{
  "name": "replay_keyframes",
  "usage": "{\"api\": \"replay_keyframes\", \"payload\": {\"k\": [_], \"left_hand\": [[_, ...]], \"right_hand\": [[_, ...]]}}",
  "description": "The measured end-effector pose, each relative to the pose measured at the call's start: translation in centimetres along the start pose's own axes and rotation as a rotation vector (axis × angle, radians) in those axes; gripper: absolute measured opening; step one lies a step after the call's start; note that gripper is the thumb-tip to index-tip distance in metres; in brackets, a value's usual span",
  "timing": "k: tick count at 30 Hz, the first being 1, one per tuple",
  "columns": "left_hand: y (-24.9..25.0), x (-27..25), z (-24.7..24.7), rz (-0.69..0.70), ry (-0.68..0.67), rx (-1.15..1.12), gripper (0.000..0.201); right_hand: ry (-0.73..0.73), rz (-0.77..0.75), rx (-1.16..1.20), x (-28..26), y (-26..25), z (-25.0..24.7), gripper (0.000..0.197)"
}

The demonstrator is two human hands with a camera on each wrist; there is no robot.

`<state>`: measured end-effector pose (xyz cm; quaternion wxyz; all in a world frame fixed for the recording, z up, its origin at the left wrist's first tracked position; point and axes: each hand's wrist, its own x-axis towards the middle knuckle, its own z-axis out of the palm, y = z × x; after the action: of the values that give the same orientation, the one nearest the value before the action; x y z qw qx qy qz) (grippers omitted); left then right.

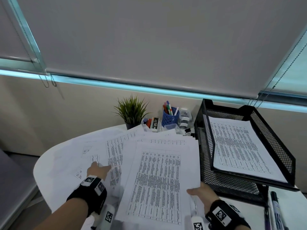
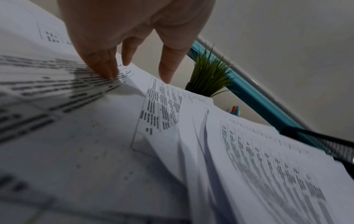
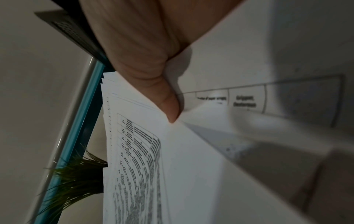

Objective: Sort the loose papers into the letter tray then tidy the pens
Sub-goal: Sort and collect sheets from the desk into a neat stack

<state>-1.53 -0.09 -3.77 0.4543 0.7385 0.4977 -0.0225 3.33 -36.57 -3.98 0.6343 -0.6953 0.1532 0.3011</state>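
The loose papers, printed with tables, are seen in the head view fanned across a white round table, just left of the black mesh letter tray. One printed sheet already lies in the tray's upper tier. A stack of sheets is held at its lower right corner by the right hand, the thumb laid on top; the other fingers are hidden beneath the paper. The left hand is laid on the spread sheets with straight fingers. Behind the papers stand a small potted plant and a blue pen cup holding several pens, with small stationery items between them. A dark marker lies on the table near the tray's front right.

In the left wrist view, the left hand is shown from below with its fingers straight and slightly apart, the tips pressed on a printed sheet. The plant and the tray's edge are seen beyond the paper.

In the right wrist view, the thumb of the right hand is pressed down on the stack, which is pinched at its edge; the fingers under the sheets cannot be seen. The plant appears at the lower left.
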Motion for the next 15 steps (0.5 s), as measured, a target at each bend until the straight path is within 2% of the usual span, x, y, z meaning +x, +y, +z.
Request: {"api": "replay_keyframes", "payload": {"k": [7,9,12,14,15], "left_hand": [[0.9,0.1,0.3,-0.031,-0.150,-0.029,0.067],[0.8,0.2,0.4,0.007,-0.131,-0.046,0.067],[0.8,-0.3,0.2,0.063,-0.068,-0.194,0.076],[1.3,-0.7,0.3,0.077,-0.093,-0.283,0.072],[1.5,-1.0,0.5,0.066,-0.130,-0.313,0.069]], "right_hand": [[-0.016,-0.010,0.026,-0.5,0.3,-0.5,0.041],[-0.043,-0.019,0.042,-0.9,0.2,-0.7,0.038],[-0.080,0.000,0.081,-1.6,-0.1,-0.9,0.034],[-0.093,0.007,0.103,-1.6,-0.1,-0.8,0.039],[-0.108,0.010,0.115,-1.4,0.0,-0.7,0.048]]}}
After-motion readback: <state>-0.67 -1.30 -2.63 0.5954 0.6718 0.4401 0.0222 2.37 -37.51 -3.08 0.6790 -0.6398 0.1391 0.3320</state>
